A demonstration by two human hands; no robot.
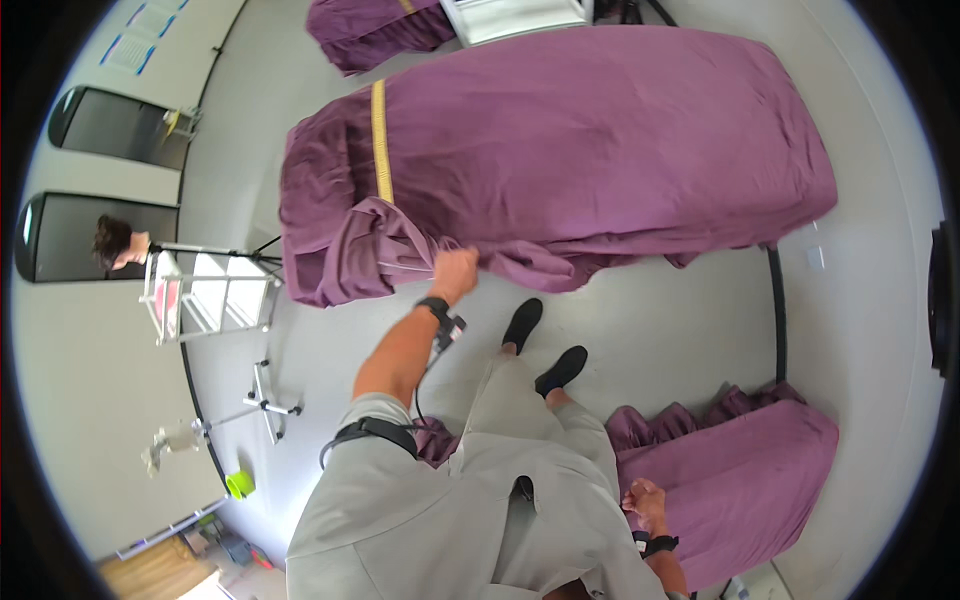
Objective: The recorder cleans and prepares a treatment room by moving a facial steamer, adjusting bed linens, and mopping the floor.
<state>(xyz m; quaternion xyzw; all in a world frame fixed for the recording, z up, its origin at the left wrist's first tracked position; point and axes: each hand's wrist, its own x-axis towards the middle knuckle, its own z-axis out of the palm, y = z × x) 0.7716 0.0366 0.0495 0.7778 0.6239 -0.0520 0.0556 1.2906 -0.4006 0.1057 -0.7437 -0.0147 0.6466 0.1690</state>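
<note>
A long bed in front of me wears a purple cover, with a gold band across it near its left end. My left hand is closed on a bunched fold of this cover at the bed's near edge. Loose purple cloth hangs in folds just right of that hand. My right hand is low at my right side, its fingers curled in with nothing visible in them. Behind it lies a second purple cover on another bed. Both wrists carry black straps, and a cable runs along my left arm.
A white trolley stands left of the bed, with what looks like a mannequin head by it. Nearer are a wheeled stand and a green bin. Another purple-covered bed and a white cart stand beyond.
</note>
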